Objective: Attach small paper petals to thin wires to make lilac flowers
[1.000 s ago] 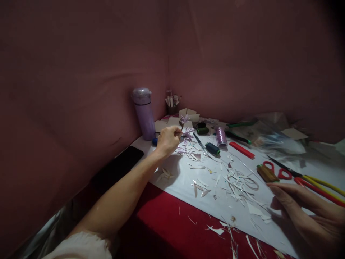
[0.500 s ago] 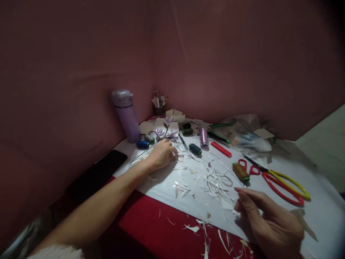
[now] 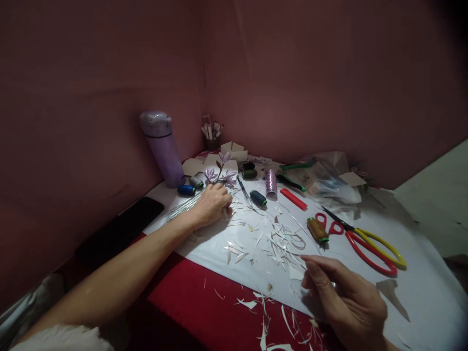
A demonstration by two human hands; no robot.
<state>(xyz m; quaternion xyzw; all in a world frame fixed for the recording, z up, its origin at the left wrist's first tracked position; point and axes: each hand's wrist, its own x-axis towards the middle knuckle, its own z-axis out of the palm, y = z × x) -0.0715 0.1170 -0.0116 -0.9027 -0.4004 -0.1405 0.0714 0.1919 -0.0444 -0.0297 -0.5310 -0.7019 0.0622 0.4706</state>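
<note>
A second ago the person's left hand [image 3: 213,205] was lifted beside the purple flower spray [image 3: 229,178], hiding part of it; now it is lower, over the white sheet [image 3: 215,242], and three blooms show just beyond its knuckles. Its fingers are curled under with the tips hidden, so whether they grip anything cannot be told. The silvery wires [image 3: 182,210] beside the wrist and the grey spool [image 3: 196,182], both covered then, are in sight, with the blue spool [image 3: 186,189] near them. The right hand [image 3: 343,295] is in fuller view than before, thumb and forefinger pressed together at the tips; anything pinched there is too fine to make out. It hovers near the paper scraps [image 3: 285,243], with the brown spool [image 3: 318,230] and the large scissors [image 3: 369,251] beyond it, as they were
</note>
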